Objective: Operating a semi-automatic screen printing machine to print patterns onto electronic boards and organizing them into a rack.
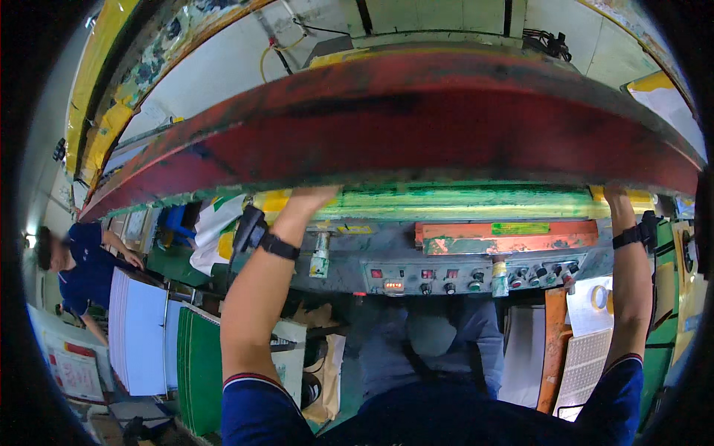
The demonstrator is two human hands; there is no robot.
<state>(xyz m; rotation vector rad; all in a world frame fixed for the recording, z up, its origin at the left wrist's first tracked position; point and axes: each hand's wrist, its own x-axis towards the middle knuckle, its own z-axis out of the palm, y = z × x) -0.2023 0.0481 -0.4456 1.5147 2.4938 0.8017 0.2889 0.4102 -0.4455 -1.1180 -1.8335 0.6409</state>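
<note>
A dark red, paint-stained long beam (401,141), perhaps the side of a frame, spans the view in front of me. Both my arms reach forward to its lower edge. My left hand (315,195) goes in under the beam left of the middle, and my right hand (616,195) does the same near its right end. The beam hides the fingers of both, so whether they grip it cannot be told. Just below the hands runs a machine edge (446,201) smeared green and yellow. A shorter orange-red bar (513,236) lies on the machine's front ledge.
A control panel (476,276) with knobs and a lit display faces me below the ledge. Stacked white boards (141,334) and green boards (199,372) stand at the lower left. Another person (85,260) is at the far left. A tape roll (599,299) hangs at right.
</note>
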